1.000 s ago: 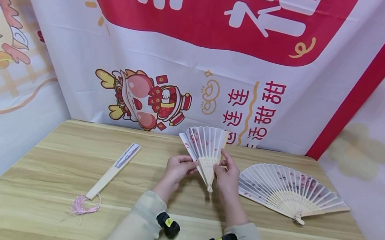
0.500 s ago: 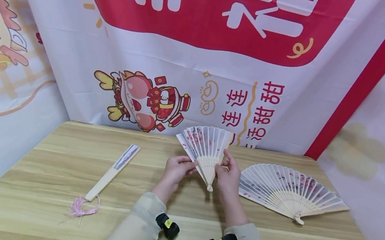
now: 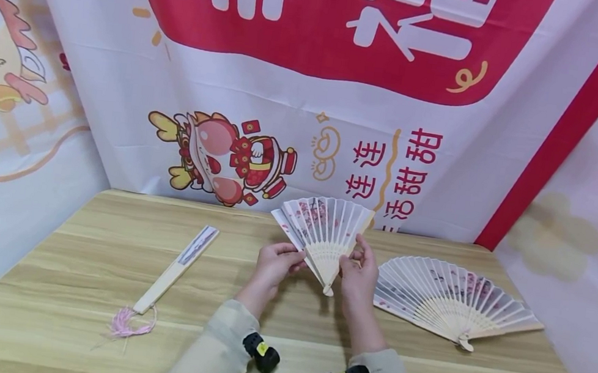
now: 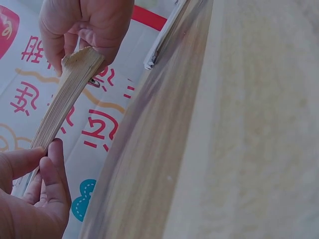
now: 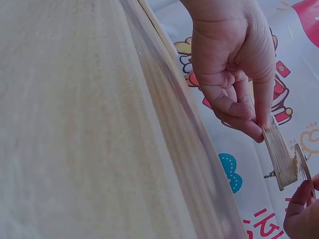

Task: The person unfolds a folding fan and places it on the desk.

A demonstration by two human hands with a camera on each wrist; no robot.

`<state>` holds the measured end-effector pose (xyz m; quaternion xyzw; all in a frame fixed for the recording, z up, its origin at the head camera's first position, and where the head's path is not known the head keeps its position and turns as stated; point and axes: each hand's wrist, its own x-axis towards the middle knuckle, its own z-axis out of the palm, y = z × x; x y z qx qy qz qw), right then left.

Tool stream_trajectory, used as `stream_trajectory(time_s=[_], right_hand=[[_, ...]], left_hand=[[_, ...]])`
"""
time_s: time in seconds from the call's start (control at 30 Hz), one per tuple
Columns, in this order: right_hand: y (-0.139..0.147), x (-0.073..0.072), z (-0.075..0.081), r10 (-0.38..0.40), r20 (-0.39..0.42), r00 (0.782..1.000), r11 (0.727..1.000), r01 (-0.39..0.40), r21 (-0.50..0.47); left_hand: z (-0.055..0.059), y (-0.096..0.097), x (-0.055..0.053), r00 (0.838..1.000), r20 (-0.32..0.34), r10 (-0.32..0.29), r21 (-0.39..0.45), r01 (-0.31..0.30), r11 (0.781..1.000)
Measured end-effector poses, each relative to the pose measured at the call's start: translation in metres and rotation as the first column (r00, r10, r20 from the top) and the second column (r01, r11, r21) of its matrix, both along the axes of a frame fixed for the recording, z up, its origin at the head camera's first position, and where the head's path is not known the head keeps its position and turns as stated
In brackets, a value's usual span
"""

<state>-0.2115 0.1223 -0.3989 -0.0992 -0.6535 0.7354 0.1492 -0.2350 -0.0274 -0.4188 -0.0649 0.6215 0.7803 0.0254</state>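
Note:
A partly spread folding fan [image 3: 323,220] with a floral leaf stands over the middle of the table, its pivot end pointing toward me. On its left side, my left hand [image 3: 275,267] pinches the still-stacked sticks between thumb and fingers. The right hand [image 3: 359,278] grips the outer stick on the other side. Seen from the left wrist, the pale sticks [image 4: 70,94] run edge-on between the left hand [image 4: 42,196] and the right hand [image 4: 89,25]. From the right wrist, the left hand [image 5: 234,69] holds the stack, and part of the right hand [image 5: 303,214] shows at the edge.
A folded fan [image 3: 172,277] with a pink tassel [image 3: 130,320] lies left on the wooden table [image 3: 72,284]. A fully spread fan [image 3: 452,296] lies to the right, close to the right hand. Behind the table hangs a printed red and white cloth [image 3: 266,84].
The held fan has spread wider as the right hand moved to the right with the outer stick. My left hand stays almost in place.

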Motion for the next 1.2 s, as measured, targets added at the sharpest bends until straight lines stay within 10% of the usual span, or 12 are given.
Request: stream_trajectory(time_s=[1.2], right_hand=[[0.0049,-0.0036,-0.0083,-0.175,-0.015,0.984,0.983,0.174,-0.052]], left_hand=[[0.0004,0.0010,0.0005,0.998,-0.013,0.065,0.096,-0.063,0.993]])
